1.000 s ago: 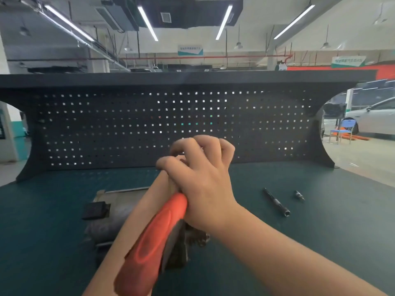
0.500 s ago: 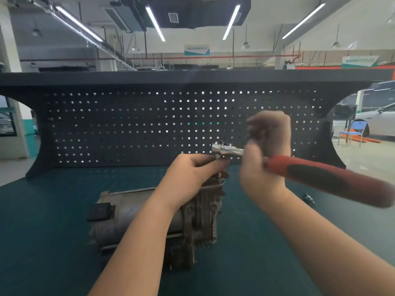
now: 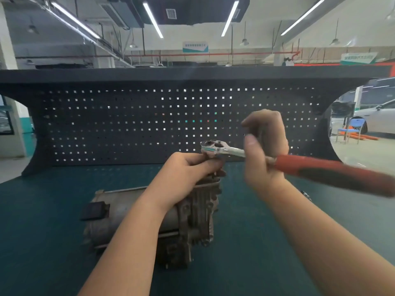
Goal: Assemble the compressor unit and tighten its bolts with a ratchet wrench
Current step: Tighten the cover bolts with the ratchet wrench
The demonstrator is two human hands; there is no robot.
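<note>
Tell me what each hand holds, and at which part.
The right hand grips the ratchet wrench on its metal shank, just before the red handle. The left hand pinches below the wrench head; what it pinches is hidden.

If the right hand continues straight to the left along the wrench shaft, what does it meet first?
Probably the ratchet head, then the left hand whose fingers sit just under it above the compressor. The right hand grips the shaft; depth is uncertain.

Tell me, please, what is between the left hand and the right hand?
In the head view, the ratchet wrench's metal head and neck span the gap between the left hand and the right hand. Behind them is the pegboard.
</note>
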